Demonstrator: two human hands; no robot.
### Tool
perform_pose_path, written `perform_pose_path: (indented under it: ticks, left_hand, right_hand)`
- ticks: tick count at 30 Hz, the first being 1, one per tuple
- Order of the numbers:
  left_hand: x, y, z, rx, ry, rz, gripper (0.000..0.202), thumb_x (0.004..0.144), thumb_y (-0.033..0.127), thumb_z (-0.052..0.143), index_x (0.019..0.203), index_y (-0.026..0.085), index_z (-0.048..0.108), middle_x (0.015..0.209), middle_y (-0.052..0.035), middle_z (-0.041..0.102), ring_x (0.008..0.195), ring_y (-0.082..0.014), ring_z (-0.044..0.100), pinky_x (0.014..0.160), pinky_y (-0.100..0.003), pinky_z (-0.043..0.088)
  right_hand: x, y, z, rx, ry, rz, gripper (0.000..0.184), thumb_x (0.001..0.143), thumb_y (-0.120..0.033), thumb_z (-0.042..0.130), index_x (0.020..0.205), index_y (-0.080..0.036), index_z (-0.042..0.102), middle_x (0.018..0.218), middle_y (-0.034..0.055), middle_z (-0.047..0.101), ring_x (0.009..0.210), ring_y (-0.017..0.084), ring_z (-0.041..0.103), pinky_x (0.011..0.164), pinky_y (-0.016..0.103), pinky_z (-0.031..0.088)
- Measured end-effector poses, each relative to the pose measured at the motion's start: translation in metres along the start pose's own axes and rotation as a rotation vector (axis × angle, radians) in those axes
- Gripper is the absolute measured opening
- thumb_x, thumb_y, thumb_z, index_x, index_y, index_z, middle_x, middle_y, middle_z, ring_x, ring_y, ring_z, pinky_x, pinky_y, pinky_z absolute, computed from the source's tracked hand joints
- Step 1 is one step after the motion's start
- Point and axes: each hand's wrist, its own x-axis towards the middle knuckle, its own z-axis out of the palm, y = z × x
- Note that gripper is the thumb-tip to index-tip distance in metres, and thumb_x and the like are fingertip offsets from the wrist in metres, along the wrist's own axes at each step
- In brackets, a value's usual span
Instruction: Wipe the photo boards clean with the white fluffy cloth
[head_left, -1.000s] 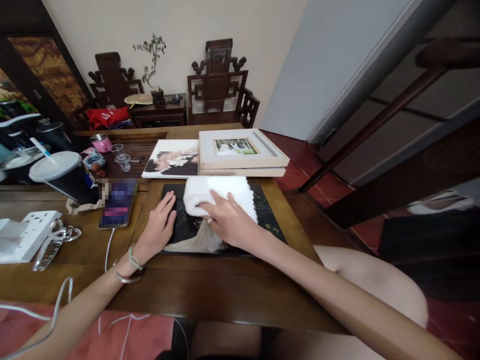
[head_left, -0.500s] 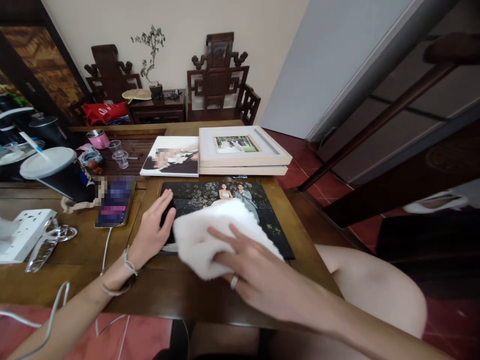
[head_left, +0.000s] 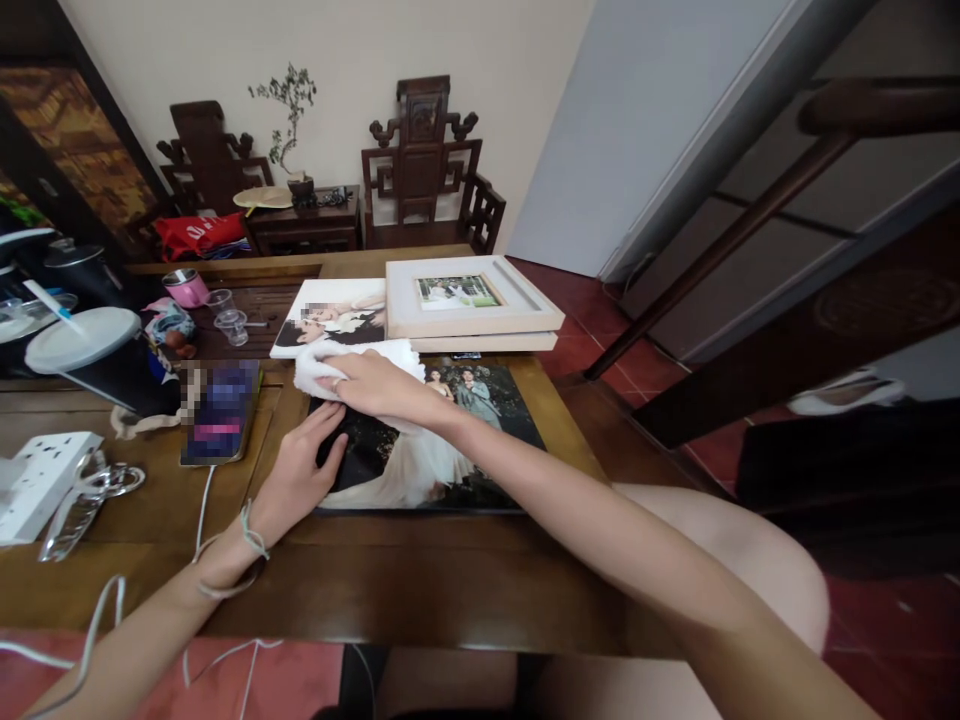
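Right hand [head_left: 373, 384], fingers loosely curled over the white cloth [head_left: 321, 366] and pressing it down, has swept from the photo panel's [head_left: 480, 440] 6 o'clock edge half a second ago to its 11 o'clock corner, so the near part and the couple in the print now show uncovered. Left hand [head_left: 298, 472] stays open and flat, gripping nothing, fingertips on the panel's 9 o'clock edge, steadying it on the table [head_left: 420, 585].

home living room | carved wooden chairs [head_left: 424, 165] | framed wedding photos [head_left: 469, 298]
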Motion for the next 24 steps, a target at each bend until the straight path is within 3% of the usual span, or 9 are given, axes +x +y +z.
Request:
perform_pose_path:
  ticks: [4,10,13,16,19,21,24]
  left_hand:
    - [0.002,0.002,-0.004,-0.028,-0.014,-0.024,0.042,0.091,0.033,0.048,0.125,0.010,0.060,0.133,-0.0150,0.058,0.127,-0.0258,0.052,0.109,-0.046,0.040]
    - [0.001,0.006,-0.005,-0.062,-0.011,-0.059,0.044,0.091,0.035,0.049,0.126,0.011,0.058,0.136,-0.0138,0.056,0.131,-0.0250,0.048,0.111,-0.046,0.037]
    - [0.000,0.006,-0.002,-0.049,0.012,-0.042,0.042,0.092,0.034,0.047,0.127,0.013,0.057,0.136,-0.0138,0.056,0.131,-0.0240,0.048,0.111,-0.046,0.037]
    - [0.000,0.005,0.000,-0.048,0.036,-0.034,0.042,0.092,0.034,0.047,0.128,0.013,0.056,0.136,-0.0133,0.056,0.130,-0.0235,0.049,0.111,-0.045,0.038]
    - [0.000,0.005,-0.001,-0.045,0.039,-0.029,0.043,0.092,0.032,0.048,0.128,0.011,0.056,0.135,-0.0144,0.056,0.130,-0.0236,0.049,0.111,-0.043,0.037]
    - [0.001,0.005,-0.002,-0.042,0.029,-0.026,0.044,0.092,0.033,0.048,0.129,0.010,0.055,0.136,-0.0148,0.056,0.131,-0.0238,0.048,0.111,-0.043,0.037]
    - [0.001,0.004,-0.003,-0.036,0.018,-0.033,0.045,0.092,0.035,0.048,0.131,0.014,0.054,0.139,-0.0132,0.053,0.132,-0.0240,0.047,0.112,-0.045,0.036]
  right_hand:
    - [-0.024,0.017,-0.006,-0.016,0.017,0.037,0.031,0.094,-0.026,0.040,0.115,-0.022,0.063,0.120,0.0066,0.066,0.106,0.025,0.059,0.088,0.031,0.041]
    - [-0.091,0.075,-0.041,-0.086,0.068,0.160,0.028,0.094,-0.031,0.038,0.094,-0.018,0.063,0.087,0.0075,0.069,0.083,0.025,0.062,0.079,0.037,0.045]
    - [-0.116,0.088,-0.047,-0.120,0.075,0.174,0.025,0.091,-0.027,0.037,0.089,-0.018,0.061,0.076,0.0052,0.065,0.075,0.024,0.060,0.077,0.039,0.046]
    - [-0.144,0.076,-0.035,-0.172,0.033,0.133,0.025,0.085,-0.015,0.038,0.096,-0.019,0.060,0.083,0.0054,0.066,0.085,0.025,0.062,0.083,0.041,0.046]
    - [-0.176,0.049,-0.017,-0.219,-0.018,0.107,0.032,0.080,-0.009,0.039,0.100,-0.022,0.061,0.123,0.0105,0.061,0.120,0.030,0.053,0.090,0.044,0.045]
    - [-0.191,0.036,-0.010,-0.215,-0.045,0.099,0.031,0.081,-0.010,0.040,0.098,-0.024,0.062,0.137,0.0094,0.053,0.132,0.032,0.042,0.091,0.045,0.046]
    - [-0.192,0.038,-0.014,-0.183,-0.026,0.111,0.029,0.083,-0.014,0.042,0.100,-0.026,0.062,0.127,0.0088,0.060,0.124,0.032,0.050,0.088,0.044,0.047]
